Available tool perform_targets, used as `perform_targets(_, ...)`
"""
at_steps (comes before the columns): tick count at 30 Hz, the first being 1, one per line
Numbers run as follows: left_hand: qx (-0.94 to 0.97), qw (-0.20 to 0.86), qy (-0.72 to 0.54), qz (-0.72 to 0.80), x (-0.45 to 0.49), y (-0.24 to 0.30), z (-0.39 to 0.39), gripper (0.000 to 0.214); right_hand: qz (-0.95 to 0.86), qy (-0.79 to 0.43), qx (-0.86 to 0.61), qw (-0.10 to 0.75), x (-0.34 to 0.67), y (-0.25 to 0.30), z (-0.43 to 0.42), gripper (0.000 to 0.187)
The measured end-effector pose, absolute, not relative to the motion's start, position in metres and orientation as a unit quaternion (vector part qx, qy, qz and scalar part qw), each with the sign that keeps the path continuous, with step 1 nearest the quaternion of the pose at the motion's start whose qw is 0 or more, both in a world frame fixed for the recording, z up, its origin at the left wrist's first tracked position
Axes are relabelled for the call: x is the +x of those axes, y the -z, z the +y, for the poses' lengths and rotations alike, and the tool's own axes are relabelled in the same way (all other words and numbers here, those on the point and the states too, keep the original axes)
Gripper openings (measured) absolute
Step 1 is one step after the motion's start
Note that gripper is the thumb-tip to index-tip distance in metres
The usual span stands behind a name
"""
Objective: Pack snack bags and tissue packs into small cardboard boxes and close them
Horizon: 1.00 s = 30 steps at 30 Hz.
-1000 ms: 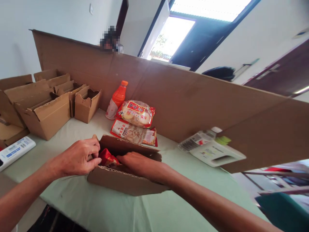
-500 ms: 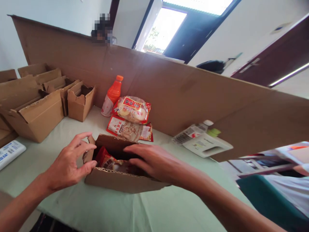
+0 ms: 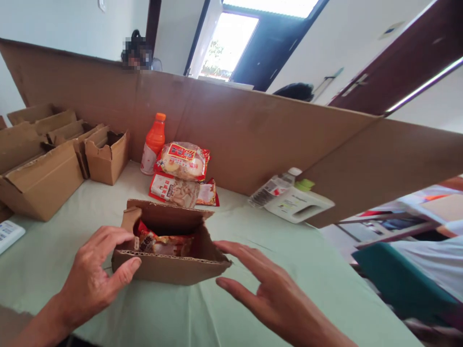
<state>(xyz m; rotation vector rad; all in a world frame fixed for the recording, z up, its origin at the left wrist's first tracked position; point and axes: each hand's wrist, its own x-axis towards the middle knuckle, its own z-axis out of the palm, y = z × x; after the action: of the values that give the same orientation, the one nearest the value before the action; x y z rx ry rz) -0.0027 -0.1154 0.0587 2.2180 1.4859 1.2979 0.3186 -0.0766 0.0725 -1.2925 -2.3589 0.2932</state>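
Note:
An open cardboard box [image 3: 170, 271] stands on the green tablecloth in front of me, with red snack packets [image 3: 166, 242] lying inside. At its left end is my left hand [image 3: 97, 267], fingers and thumb apart, close around the front left corner; whether it touches the cardboard I cannot tell. My right hand [image 3: 256, 284] is open at the box's right corner, thumb and fingers spread with nothing between them. Behind the box lie a red and beige snack bag [image 3: 175, 190], a smaller red packet [image 3: 207, 193] and a clear bag of round crackers [image 3: 183, 161].
An orange bottle [image 3: 154, 142] stands by the cardboard partition [image 3: 253, 130]. Several cardboard boxes [image 3: 47, 183] stand at left, near a white packet [image 3: 10, 236]. A clear bottle [image 3: 273, 188] and a white jug [image 3: 300, 205] lie at right. A person's head [image 3: 136, 52] shows beyond the partition.
My right hand has come out of the box and moved to its right corner, empty. My left hand has shifted lower along the left end. The view has turned slightly right.

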Motion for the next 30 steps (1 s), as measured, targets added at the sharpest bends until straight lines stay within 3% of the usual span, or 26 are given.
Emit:
perform_targets(6, 0.733, 0.070, -0.417, 0.533, 0.005, -0.059, -0.116, 0.014, -0.854, -0.174, -0.413, 0.264, 0.301, -0.048, -0.076, 0.044)
perform_targets(11, 0.654, 0.093, -0.437, 0.611, 0.005, -0.045, -0.120, 0.031, -0.857, -0.138, -0.393, 0.303, 0.305, -0.050, -0.068, 0.039)
perform_targets(16, 0.612, 0.103, -0.458, 0.636, 0.010, -0.039, -0.115, 0.038, -0.837, -0.102, -0.378, 0.382, 0.302, -0.068, -0.035, 0.058)
perform_targets(23, 0.637, 0.025, -0.455, 0.622, 0.017, -0.036, -0.112, 0.023, -0.880, -0.163, -0.332, 0.298, 0.295, -0.052, -0.018, 0.042)
perform_targets(27, 0.644, -0.058, -0.438, 0.625, 0.019, -0.031, -0.103, 0.039, -0.882, -0.149, -0.342, 0.286, 0.297, -0.044, -0.027, 0.041)
perform_targets(30, 0.646, -0.064, -0.422, 0.633, 0.018, -0.025, -0.097, 0.053, -0.888, -0.123, -0.345, 0.279, 0.293, -0.039, -0.030, 0.035)
